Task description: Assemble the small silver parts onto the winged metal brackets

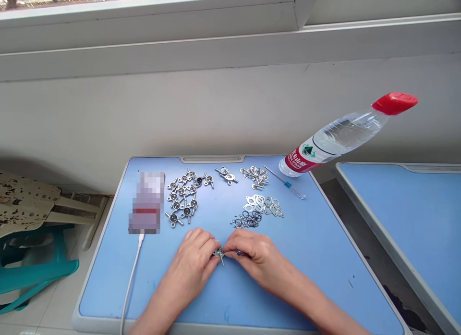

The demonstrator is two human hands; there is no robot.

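Near the front middle of the blue table, my left hand [196,258] is closed, pinching a small metal fitting [219,253] with a thin stem that points down toward me. My right hand [257,253] meets it from the right, thumb and forefinger pressed together at the fitting's edge. A small dark piece [239,252] shows between those right fingers; its kind I cannot make out. Just beyond my hands lie dark rubber rings with tiny screws [247,220], and flat oval metal plates [264,205].
Several metal fittings with round black centres [183,195] lie at left, others [226,176] at the back. Stemmed metal parts [255,176], a clear-handled screwdriver [286,183] and a red-capped water bottle [334,138] are at right. A blurred phone [147,203] trails a white cable [131,277].
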